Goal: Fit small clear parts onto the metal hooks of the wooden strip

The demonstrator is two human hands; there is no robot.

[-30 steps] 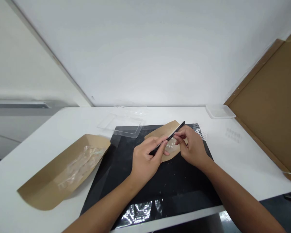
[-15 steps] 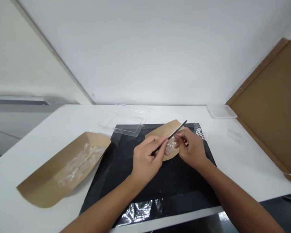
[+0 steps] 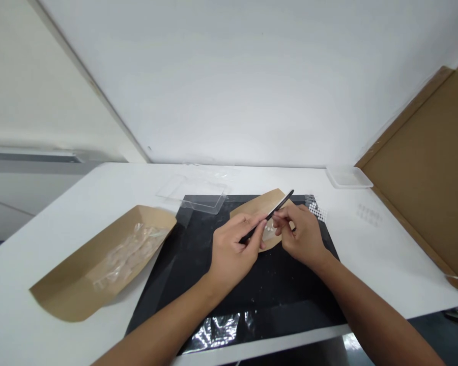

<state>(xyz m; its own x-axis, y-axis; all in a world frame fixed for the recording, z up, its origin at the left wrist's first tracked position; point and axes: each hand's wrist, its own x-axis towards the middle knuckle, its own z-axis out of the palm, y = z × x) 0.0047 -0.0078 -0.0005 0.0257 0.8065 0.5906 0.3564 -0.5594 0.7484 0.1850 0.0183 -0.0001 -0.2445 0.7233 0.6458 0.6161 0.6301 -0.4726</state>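
My left hand (image 3: 232, 249) is closed round black tweezers (image 3: 279, 204), whose far end points up and to the right. My right hand (image 3: 301, 234) is pinched at the tweezers' shaft, thumb and forefinger together; what they hold, if anything, is too small to see. Both hands hover over a small brown paper sleeve (image 3: 257, 206) with a clear window showing small white dots, lying on a black mat (image 3: 198, 254).
A larger brown paper tray (image 3: 68, 284) with crumpled clear plastic lies at the left. A clear plastic lid (image 3: 193, 195) and a shallow clear tray (image 3: 347, 177) sit at the back. Sheets of white dots (image 3: 316, 210) lie right of the sleeve. Cardboard (image 3: 427, 168) leans at right.
Both hands stay over the small sleeve with only slight shifts. My right fingers have closed in again on the tweezers' shaft.
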